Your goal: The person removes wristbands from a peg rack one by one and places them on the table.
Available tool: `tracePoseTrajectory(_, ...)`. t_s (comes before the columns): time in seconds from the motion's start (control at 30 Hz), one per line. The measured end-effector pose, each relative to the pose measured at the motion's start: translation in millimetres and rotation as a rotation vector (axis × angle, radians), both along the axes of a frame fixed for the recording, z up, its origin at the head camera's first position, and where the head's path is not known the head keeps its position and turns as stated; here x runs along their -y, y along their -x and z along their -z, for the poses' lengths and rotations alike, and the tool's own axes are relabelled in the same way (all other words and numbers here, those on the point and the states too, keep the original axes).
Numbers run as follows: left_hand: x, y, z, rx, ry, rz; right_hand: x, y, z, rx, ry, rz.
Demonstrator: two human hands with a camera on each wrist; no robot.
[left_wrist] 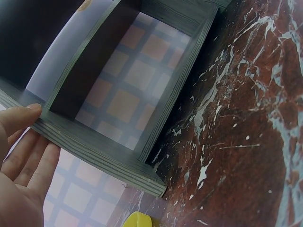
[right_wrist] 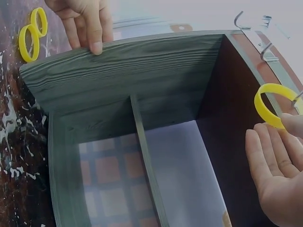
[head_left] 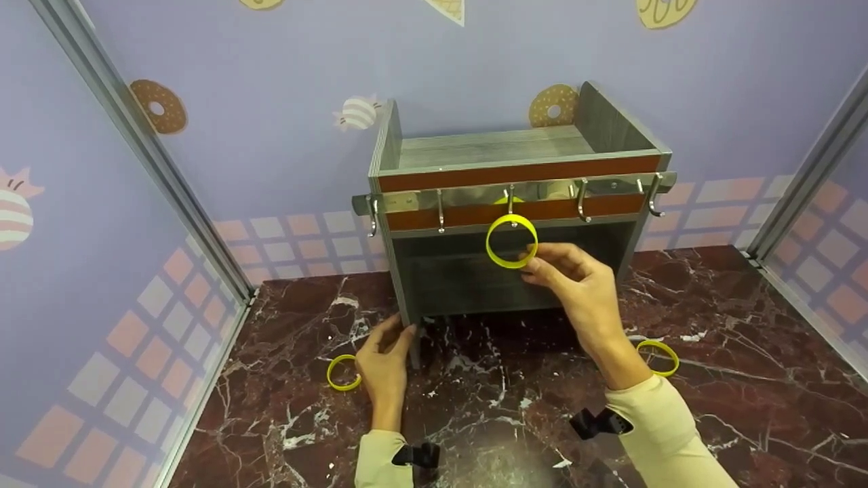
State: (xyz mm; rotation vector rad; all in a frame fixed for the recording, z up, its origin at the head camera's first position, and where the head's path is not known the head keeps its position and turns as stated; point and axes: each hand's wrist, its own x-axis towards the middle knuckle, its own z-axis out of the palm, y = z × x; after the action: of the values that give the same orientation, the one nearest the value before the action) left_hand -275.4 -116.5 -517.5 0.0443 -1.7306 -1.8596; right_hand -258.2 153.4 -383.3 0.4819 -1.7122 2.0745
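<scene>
A grey wood-grain shelf unit (head_left: 508, 163) stands on the marble-patterned surface, with a metal hook rail (head_left: 475, 196) across its front. My right hand (head_left: 586, 291) pinches a yellow ring (head_left: 489, 252) at its lower right edge, just in front of the middle hook (head_left: 510, 196). In the right wrist view a hook tip shows at the ring (right_wrist: 261, 106); whether they touch I cannot tell. My left hand (head_left: 385, 366) grips the unit's left side panel (left_wrist: 104, 158) low down, thumb on the inner side and fingers outside.
A yellow ring (head_left: 330, 377) lies left of my left hand, and another (head_left: 675, 359) lies right of my right forearm. Two rings (right_wrist: 22, 45) show beyond the panel in the right wrist view. Patterned walls (head_left: 135, 271) enclose the sides and back.
</scene>
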Motion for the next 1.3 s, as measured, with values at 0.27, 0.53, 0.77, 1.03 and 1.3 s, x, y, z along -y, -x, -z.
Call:
tracePoseTrajectory(0.27,-0.7,-0.4,0.5,0.001,-0.017,-0.001,0,-2.4,-5.3,-0.013,0.037,0.013)
tracePoseTrajectory(0.53,-0.1,0.3,0.9,0.005,-0.005,-0.009,0,-4.0,-10.8,-0.031,0.076,-0.001)
tracePoseTrajectory(0.77,-0.4,0.0,-0.4,0.012,0.005,-0.018,0,-7.1,-16.5,-0.038,0.088,-0.015)
tracePoseTrajectory(1.03,-0.2,0.1,1.0,0.019,0.019,-0.027,0,-10.7,-21.6,-0.050,0.087,-0.016)
tracePoseTrajectory(1.3,-0.6,0.4,1.0,0.011,0.010,-0.021,0,-16.7,-22.9,-0.062,0.094,-0.014)
